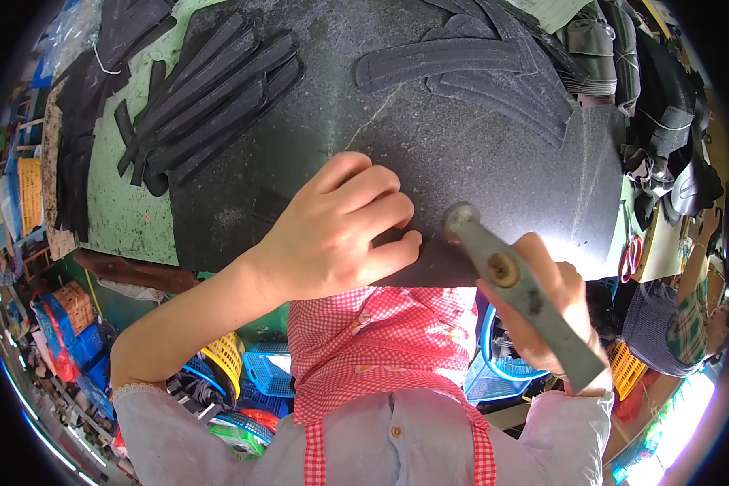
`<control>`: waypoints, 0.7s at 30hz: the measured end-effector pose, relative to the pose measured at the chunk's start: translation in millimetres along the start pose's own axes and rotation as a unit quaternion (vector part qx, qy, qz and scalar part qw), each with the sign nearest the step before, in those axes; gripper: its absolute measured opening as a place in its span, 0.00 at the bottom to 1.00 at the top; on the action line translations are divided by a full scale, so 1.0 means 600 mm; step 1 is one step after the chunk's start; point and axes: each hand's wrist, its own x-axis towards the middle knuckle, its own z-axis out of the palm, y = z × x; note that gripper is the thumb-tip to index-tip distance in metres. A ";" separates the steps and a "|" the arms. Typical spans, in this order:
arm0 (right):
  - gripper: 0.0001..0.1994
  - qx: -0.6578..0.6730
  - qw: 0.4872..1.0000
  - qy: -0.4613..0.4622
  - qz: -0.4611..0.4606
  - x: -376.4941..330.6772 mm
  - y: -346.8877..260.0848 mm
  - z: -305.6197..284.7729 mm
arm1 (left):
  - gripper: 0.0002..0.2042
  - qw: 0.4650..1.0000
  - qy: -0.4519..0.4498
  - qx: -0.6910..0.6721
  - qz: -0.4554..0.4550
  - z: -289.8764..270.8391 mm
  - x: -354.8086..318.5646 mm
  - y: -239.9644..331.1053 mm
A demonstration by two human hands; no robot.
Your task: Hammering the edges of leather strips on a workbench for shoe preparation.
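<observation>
My right hand (555, 283) is wrapped round a hammer (533, 309). The hammer's long grey metal head slants across the hand, its round face towards the front of the black work mat (324, 121). A wooden handle end shows in the head's eye; the rest of the handle is hidden. To the left of the hammer, my left hand (344, 227) rests low over the mat with curled fingers and thumb drawn in. Something dark may lie under these fingers, but against the black mat I cannot make it out.
Long black strips (219, 97) are heaped on the mat's left, curved black pieces (478, 73) at its far right. Bundled dark pieces (595, 49) and red-handled scissors (632, 255) sit along the right edge. Under the green table (134, 202) are blue baskets (267, 364). Another person's plaid sleeve (688, 324) shows at right.
</observation>
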 end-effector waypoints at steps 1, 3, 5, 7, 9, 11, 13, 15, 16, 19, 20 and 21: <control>0.10 -0.017 0.999 -0.036 -0.029 0.005 0.011 0.010 | 0.11 1.000 -0.002 0.001 0.007 0.000 0.001 0.000; 0.09 -0.028 0.996 -0.072 -0.050 0.019 0.017 0.014 | 0.11 1.000 -0.009 0.009 0.011 0.000 0.002 0.002; 0.10 -0.087 0.994 -0.059 -0.032 0.021 0.010 0.005 | 0.11 1.000 -0.008 0.022 0.007 0.001 -0.003 0.006; 0.10 -0.120 0.992 -0.021 -0.041 0.016 0.011 0.009 | 0.11 1.000 -0.005 0.024 0.006 0.002 -0.003 0.005; 0.07 -0.154 0.983 -0.040 -0.094 0.017 0.007 0.028 | 0.11 1.000 -0.020 -0.008 -0.010 -0.003 0.002 0.002; 0.08 -0.119 0.988 -0.050 -0.080 0.025 0.004 0.016 | 0.12 0.992 -0.019 -0.085 -0.094 -0.010 0.000 -0.004; 0.13 -0.059 0.994 -0.074 -0.061 0.034 0.011 0.004 | 0.13 0.995 -0.004 -0.067 -0.077 -0.012 -0.010 -0.009; 0.14 -0.137 0.989 -0.032 -0.048 0.032 0.009 0.004 | 0.14 0.999 0.013 -0.006 -0.029 -0.010 -0.017 -0.001; 0.12 -0.096 0.995 -0.021 -0.023 0.030 -0.002 0.004 | 0.14 0.999 0.013 -0.006 -0.030 -0.009 -0.018 0.000; 0.13 -0.075 0.988 -0.117 -0.065 0.023 0.009 0.026 | 0.15 0.993 -0.012 -0.077 -0.089 -0.019 -0.014 -0.007; 0.13 -0.077 0.988 -0.116 -0.063 0.028 0.005 0.019 | 0.15 0.993 -0.015 -0.084 -0.087 -0.023 -0.016 -0.015; 0.12 -0.055 0.991 -0.107 -0.053 0.036 -0.001 0.007 | 0.15 0.992 -0.018 -0.091 -0.085 -0.025 -0.018 -0.022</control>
